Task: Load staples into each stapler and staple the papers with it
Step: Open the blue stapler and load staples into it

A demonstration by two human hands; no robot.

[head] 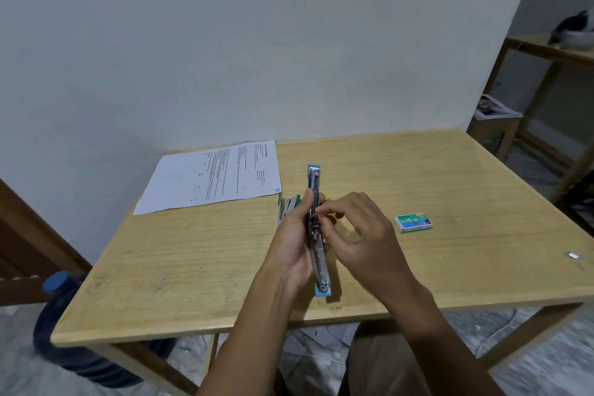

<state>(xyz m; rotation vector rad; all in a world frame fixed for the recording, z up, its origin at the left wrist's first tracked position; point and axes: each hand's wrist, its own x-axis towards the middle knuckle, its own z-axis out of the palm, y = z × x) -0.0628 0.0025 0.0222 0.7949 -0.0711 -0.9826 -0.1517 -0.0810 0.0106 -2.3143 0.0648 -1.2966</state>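
A blue stapler (314, 177) is swung fully open into one long strip, its metal staple channel facing up. My left hand (294, 236) grips it around the middle, above the wooden table (199, 254). My right hand (360, 228) is beside the hinge, thumb and forefinger pinched together on something small at the channel; I cannot tell if it is a staple strip. A green stapler (289, 204) lies on the table just behind my left hand, partly hidden. Printed papers (212, 177) lie at the table's far left. A green staple box (414, 223) lies to the right.
A small strip of staples (573, 255) lies near the table's right edge. A blue water jug (61, 325) stands on the floor at the left. A wooden shelf (546, 51) is at the far right. The wall runs along the table's back edge.
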